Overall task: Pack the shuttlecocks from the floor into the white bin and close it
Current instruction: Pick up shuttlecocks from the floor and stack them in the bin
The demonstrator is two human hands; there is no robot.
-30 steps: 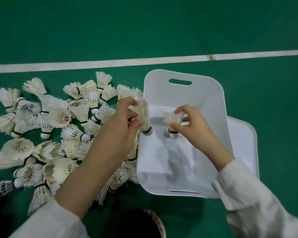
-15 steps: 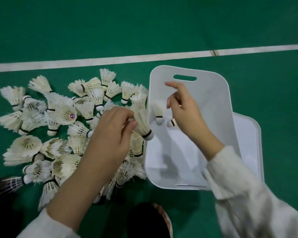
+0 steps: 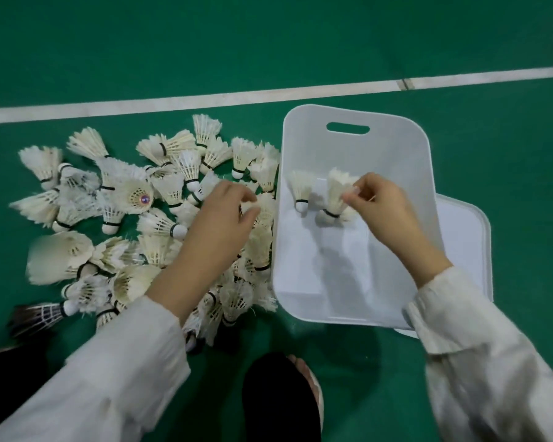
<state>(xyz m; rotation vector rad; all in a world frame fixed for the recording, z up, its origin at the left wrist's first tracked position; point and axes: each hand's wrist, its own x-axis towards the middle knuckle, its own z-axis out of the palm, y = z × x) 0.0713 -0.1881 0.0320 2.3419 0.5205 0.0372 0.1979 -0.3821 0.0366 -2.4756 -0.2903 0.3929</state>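
**A:** Where is the shuttlecock being packed right now?

**B:** The held shuttlecock (image 3: 334, 199) is inside the white bin (image 3: 380, 154), towards the far half, cork end down and close to the bottom. The right hand (image 3: 387, 208) pinches its feather skirt between thumb and fingertips, with the other fingers loosely curled. The hand sits just on the side away from the pile, touching only the feathers.

**A:** Is anything else in the bin?

**B:** One loose shuttlecock (image 3: 300, 193) is by the bin's left wall, just beside the held one. The rest of the bin's bottom is bare.

**A:** How should the drop go?

**B:** I'd let go low and stand it cork down next to the loose one. Rows would probably save room, and feathers crush easily, so a light pinch suits it.

**A:** And the other hand?

**B:** The left hand (image 3: 221, 218) is outside the bin's left wall, down on the pile (image 3: 115, 202). Its thumb and fingers are curled on the feathers of the edge shuttlecock (image 3: 262, 208), which touches that wall. It looks ready to go in next.

**A:** How far along is the job?

**B:** It has barely started, I'd judge, since dozens lie on the floor (image 3: 268, 43) left of the bin. The lid (image 3: 466, 244) lies flat, poking out from under the bin's right side.
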